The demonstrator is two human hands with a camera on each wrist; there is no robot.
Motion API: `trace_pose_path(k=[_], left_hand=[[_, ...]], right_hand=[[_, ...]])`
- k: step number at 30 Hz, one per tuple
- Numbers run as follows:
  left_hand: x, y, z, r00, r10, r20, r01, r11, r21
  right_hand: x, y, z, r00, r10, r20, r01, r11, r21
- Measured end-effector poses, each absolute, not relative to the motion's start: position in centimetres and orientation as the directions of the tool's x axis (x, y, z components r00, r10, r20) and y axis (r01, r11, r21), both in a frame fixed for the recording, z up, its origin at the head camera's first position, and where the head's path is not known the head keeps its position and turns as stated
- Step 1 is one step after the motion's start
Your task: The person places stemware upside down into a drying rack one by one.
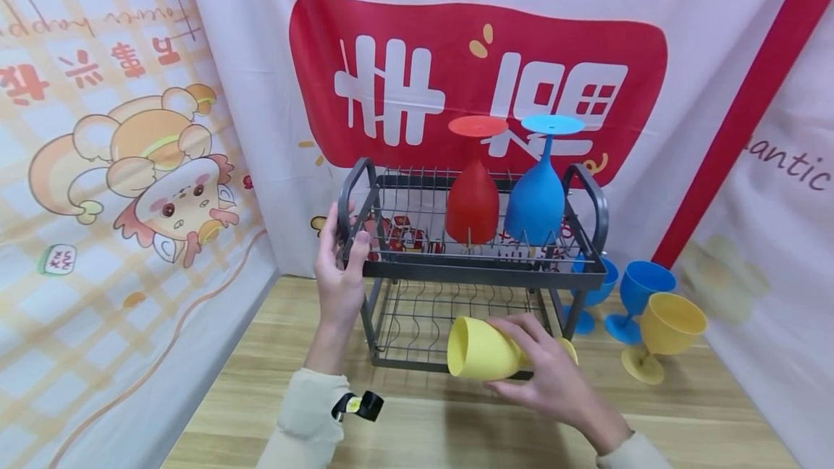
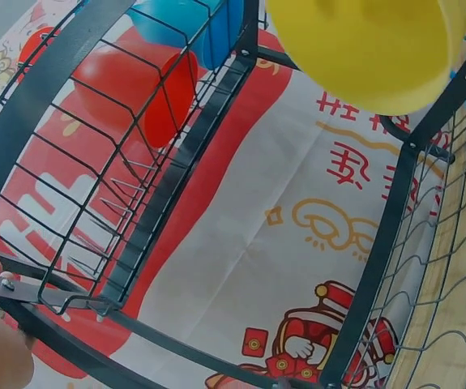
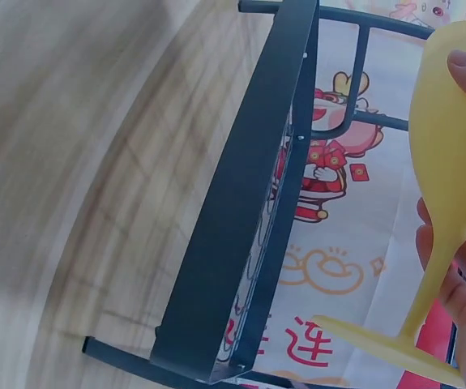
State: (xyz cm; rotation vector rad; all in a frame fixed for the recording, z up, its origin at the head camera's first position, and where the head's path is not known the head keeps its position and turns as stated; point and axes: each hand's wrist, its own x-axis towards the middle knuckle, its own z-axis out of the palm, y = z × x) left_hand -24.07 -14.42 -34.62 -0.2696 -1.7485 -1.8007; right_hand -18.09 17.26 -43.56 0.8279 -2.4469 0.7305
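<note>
My left hand [image 1: 339, 281] grips the left end of a dark two-tier dish rack [image 1: 456, 273], its thumb in front of the upper frame. My right hand [image 1: 554, 375] holds a yellow goblet [image 1: 485, 353] on its side before the lower tier, mouth pointing left. In the right wrist view the goblet's [image 3: 451, 154] stem and round foot show, with fingers wrapped about the bowl. On the upper tier a red goblet [image 1: 472, 205] and a blue goblet [image 1: 536, 205] stand upside down, feet up. The left wrist view catches the yellow bowl [image 2: 370, 49] between the tiers.
Right of the rack, another yellow goblet [image 1: 674, 324] and two blue goblets stand upright on the wooden table [image 1: 404, 425], the nearer blue goblet [image 1: 641, 288] beside the yellow one. Printed cloth [image 1: 260, 93] hangs behind and at both sides.
</note>
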Motion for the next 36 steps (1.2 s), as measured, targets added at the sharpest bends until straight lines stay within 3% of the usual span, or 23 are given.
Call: trace_pose_path(k=[3,10,12,15,19,21,24,29,36], left_hand=[[-23.5,-14.5,-35.4,-0.783,-0.333,0.525,0.536,0.067,0.842],[-21.8,-13.6,-40.4,-0.659,-0.548,0.515,0.571,0.08,0.817],[-21.1,-12.9,-42.2,-0.657,-0.563,0.501,0.56,0.08,0.825],[-19.9,-11.7,-44.5,-0.751,-0.454,0.479,0.509,0.063,0.858],[-18.5,-10.1,-46.3,-0.915,-0.102,0.39,0.385,0.063,0.921],[-18.1,-9.3,-46.6,-0.942,0.067,0.328,0.333,0.08,0.94],[-17.9,-8.6,-46.5,-0.94,0.21,0.27,0.294,0.096,0.951],[-17.8,-7.9,-46.5,-0.934,0.253,0.253,0.281,0.081,0.956],[-17.7,-7.6,-47.4,-0.956,0.157,0.247,0.257,0.047,0.965]], right_hand=[[-18.2,17.1,-43.3,-0.714,-0.42,0.56,-0.656,0.681,-0.326],[-18.2,16.6,-42.6,-0.742,-0.418,0.524,-0.634,0.693,-0.344],[-18.1,16.5,-42.5,-0.755,-0.414,0.508,-0.622,0.697,-0.356],[-18.1,16.3,-42.4,-0.766,-0.412,0.494,-0.612,0.702,-0.364],[-18.3,15.8,-42.6,-0.769,-0.415,0.486,-0.612,0.699,-0.371],[-18.3,15.6,-42.8,-0.765,-0.419,0.489,-0.618,0.692,-0.374],[-18.3,15.3,-43.0,-0.753,-0.43,0.498,-0.633,0.678,-0.373],[-17.8,15.0,-43.7,-0.744,-0.435,0.508,-0.645,0.665,-0.376],[-16.7,15.2,-45.5,-0.683,-0.345,0.644,-0.646,0.696,-0.312]])
